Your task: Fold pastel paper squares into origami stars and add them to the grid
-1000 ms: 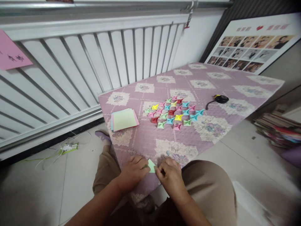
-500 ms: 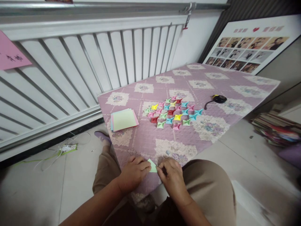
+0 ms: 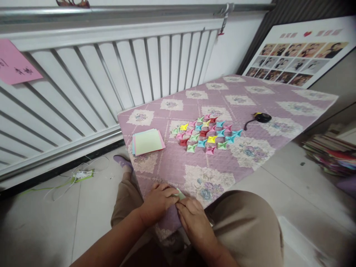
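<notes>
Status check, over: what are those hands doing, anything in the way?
Left hand and right hand: both on small green paper, partly hiding it. Folded paper shapes, sheet stack: beyond, clear of both hands.

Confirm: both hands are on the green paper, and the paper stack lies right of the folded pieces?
No: the paper stack lies left of the folded pieces, as the head view shows. The left hand and right hand are on the green paper.

Head cam looks fwd & down across tbl (image 3: 170, 168), close.
</notes>
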The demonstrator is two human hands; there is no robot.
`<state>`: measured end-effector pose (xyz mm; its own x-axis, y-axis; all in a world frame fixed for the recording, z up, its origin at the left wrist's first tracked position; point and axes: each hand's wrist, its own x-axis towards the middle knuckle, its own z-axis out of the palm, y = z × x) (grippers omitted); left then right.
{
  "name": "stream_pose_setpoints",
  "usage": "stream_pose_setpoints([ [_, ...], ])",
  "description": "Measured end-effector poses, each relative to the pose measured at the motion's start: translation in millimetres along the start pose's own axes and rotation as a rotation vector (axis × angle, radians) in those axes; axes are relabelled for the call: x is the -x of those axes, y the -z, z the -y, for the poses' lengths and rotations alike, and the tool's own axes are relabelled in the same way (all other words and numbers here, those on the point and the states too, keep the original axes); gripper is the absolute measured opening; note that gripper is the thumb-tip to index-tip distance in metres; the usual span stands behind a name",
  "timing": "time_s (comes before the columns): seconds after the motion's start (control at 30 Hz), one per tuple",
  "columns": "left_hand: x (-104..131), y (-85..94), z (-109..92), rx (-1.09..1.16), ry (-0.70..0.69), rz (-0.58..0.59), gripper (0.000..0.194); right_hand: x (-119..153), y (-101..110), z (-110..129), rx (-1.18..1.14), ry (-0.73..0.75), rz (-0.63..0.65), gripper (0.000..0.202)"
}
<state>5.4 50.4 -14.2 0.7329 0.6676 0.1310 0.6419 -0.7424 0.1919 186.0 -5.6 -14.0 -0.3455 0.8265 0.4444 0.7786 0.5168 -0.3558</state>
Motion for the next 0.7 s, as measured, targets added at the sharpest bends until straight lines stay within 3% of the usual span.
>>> stream_pose_setpoints([
  [0.2,-2,5.2,5,0.084,0.056,0.015,0.020,8,-14,-3,0.071,0.035,-0.017,0.024],
  [0.37,-3,8.7,11,0.139,0.082,0.090,0.024,6,-11,-5,0.097,0.062,0.035,0.024],
  [0.53,-1,15.3,17,0.159,0.092,0.148,0.034,3,-9,-2,0.127,0.053,0.125,0.039],
  [0.7,1,24.1,18,0.176,0.130,0.121,0.043,1,-7,0,0.150,0.033,0.148,0.047],
])
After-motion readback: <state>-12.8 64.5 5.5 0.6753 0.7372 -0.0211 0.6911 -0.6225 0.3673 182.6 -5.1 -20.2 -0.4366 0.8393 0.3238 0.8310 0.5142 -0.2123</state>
